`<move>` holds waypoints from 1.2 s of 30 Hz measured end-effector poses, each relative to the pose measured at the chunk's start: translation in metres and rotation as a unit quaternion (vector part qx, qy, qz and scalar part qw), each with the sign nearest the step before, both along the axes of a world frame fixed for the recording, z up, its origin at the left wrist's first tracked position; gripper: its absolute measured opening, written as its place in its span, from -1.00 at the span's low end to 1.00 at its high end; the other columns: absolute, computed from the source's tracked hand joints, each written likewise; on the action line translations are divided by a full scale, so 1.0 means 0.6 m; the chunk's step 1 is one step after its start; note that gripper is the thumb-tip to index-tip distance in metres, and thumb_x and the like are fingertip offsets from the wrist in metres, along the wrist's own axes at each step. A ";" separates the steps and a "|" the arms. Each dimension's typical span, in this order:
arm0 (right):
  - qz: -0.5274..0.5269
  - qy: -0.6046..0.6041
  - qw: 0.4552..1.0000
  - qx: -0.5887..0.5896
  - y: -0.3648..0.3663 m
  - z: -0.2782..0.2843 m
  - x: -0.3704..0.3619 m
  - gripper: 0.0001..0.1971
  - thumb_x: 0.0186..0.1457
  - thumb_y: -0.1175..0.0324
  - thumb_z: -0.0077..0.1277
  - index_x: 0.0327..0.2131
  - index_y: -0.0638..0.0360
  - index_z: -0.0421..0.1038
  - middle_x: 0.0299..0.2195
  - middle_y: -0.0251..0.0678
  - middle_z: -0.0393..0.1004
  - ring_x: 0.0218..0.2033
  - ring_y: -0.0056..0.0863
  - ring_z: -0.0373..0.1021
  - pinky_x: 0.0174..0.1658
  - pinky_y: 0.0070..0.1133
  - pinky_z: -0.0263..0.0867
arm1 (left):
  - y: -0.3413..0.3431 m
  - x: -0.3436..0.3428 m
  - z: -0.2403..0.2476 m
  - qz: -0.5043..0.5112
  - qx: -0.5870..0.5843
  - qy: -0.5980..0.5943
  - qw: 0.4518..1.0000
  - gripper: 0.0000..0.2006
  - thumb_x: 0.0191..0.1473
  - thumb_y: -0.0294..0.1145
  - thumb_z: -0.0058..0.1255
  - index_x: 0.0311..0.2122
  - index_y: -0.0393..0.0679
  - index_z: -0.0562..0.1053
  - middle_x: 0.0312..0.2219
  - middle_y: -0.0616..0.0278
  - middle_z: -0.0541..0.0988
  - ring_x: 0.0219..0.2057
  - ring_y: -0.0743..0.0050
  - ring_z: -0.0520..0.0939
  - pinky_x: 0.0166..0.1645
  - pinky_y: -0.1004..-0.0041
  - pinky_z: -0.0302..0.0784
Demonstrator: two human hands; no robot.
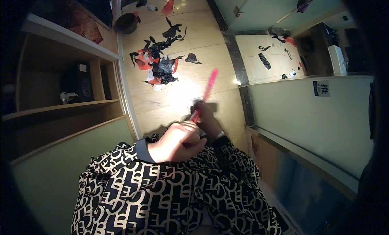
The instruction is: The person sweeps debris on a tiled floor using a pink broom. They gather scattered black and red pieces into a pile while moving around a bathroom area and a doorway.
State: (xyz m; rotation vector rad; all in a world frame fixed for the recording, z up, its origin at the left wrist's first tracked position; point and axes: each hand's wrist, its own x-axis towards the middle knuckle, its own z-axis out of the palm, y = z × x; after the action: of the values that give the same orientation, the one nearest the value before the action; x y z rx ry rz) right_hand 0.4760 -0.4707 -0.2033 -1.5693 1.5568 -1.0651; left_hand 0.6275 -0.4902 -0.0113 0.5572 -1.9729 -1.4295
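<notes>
A long, thin pinkish-red stick-like thing (210, 85) slants up and away from my hands. Its far part looks soft-edged or blurred, so its exact kind is unclear. My left hand (178, 141) is closed around its near end, with the back of the hand facing up. Just ahead, in shadow, my right hand (207, 118) has its fingers curled on the same stick, and a short red piece shows between the two hands. A band is at my right wrist. Beyond the stick's tip, crumpled black, red and whitish plastic scraps (164, 68) lie heaped on the floor.
Pale floor (154, 109) stretches ahead, brightly lit near the middle. A dark bucket (126, 23) stands at the far left beside open wooden shelves (60, 107). To the right are a dark floor strip (234, 52), a pale green door panel (308, 117) and more scraps (264, 61).
</notes>
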 end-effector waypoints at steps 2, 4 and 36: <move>-0.002 0.129 0.987 0.094 0.044 -0.016 -0.054 -0.88 -0.02 0.38 0.02 -0.43 0.21 0.35 -0.49 -0.10 0.42 -0.42 -0.13 0.38 -0.35 -0.38 0.28 | -0.001 -0.021 -0.045 0.001 0.059 -0.036 0.998 -0.65 -0.13 -0.56 0.15 -0.75 -0.24 0.20 -0.75 0.11 0.27 -0.69 0.16 0.33 -0.47 0.31 0.35; -0.035 0.101 0.992 0.065 0.097 -0.086 -0.118 -0.84 -0.09 0.38 0.07 -0.41 0.21 0.39 -0.47 -0.06 0.44 -0.36 -0.08 0.40 -0.32 -0.34 0.29 | -0.001 -0.062 -0.123 -0.028 0.018 -0.007 0.999 -0.77 0.00 -0.49 0.08 -0.63 -0.32 0.37 -0.70 0.10 0.37 -0.66 0.18 0.39 -0.53 0.33 0.30; 0.018 0.134 0.962 0.238 -0.136 -0.148 -0.318 -0.75 -0.03 0.29 0.02 -0.29 0.24 0.47 -0.33 -0.01 0.50 -0.27 0.02 0.42 -0.16 -0.25 0.34 | -0.178 -0.308 -0.113 0.183 0.235 -0.100 0.949 -0.66 -0.08 -0.62 0.00 -0.73 -0.24 0.13 -0.78 0.45 0.11 -0.67 0.77 0.13 -0.60 0.54 0.09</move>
State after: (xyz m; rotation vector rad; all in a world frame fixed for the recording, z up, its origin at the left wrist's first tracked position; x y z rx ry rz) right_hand 0.2849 -0.5523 -0.2921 -1.4309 1.7908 -0.4179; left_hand 0.4429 -0.5972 -0.0793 1.2531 -1.5505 -1.6468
